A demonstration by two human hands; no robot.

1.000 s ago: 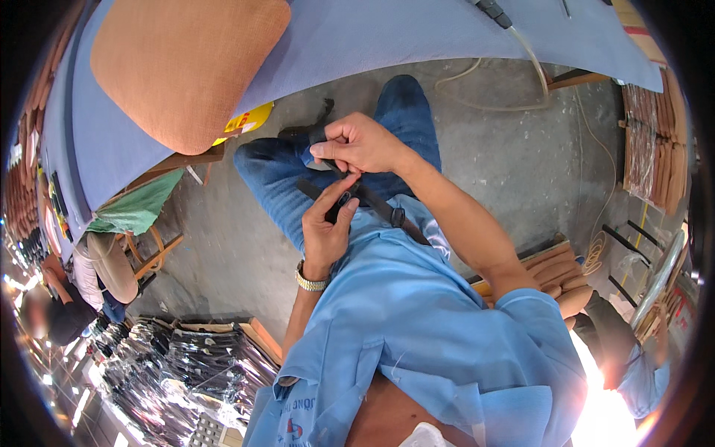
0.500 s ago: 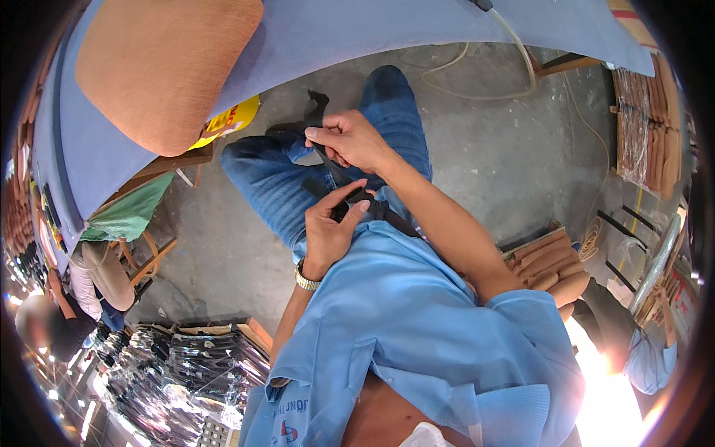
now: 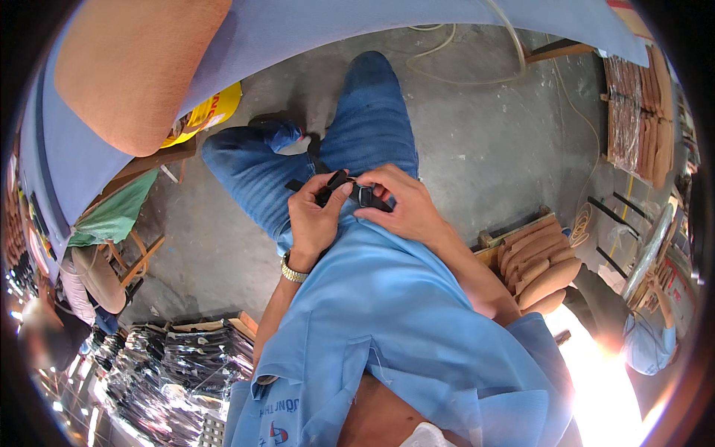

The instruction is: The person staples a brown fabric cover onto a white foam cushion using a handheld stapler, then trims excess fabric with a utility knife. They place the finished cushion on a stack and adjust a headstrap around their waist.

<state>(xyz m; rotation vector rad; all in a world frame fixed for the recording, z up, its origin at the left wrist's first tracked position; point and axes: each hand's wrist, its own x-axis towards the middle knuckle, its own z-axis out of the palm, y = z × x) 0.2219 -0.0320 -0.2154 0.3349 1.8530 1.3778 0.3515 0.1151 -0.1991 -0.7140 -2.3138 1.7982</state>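
A black webbing strap [image 3: 316, 156] runs across my lap at the waist of my jeans. My left hand [image 3: 313, 223], with a metal-band watch [image 3: 292, 270] on its wrist, pinches a folded part of it between thumb and fingers. Just beside it, my right hand [image 3: 404, 205] is closed on a dark buckle [image 3: 364, 197] on the same strap. Fingertips of both hands nearly meet, and they partly hide how the strap passes through the buckle.
A table with a blue cover [image 3: 298, 26] bears an orange-brown padded piece [image 3: 138, 71]. Below it stands a yellow bucket [image 3: 216, 112]. Stacked brown pieces [image 3: 540, 257] lie at right, wrapped ones [image 3: 625, 112] behind. A hose [image 3: 477, 80] lies on the floor; people work at both sides.
My right hand has come down from farther up the strap to the buckle at my waist, beside my left hand. The left hand has shifted slightly and still pinches the strap.
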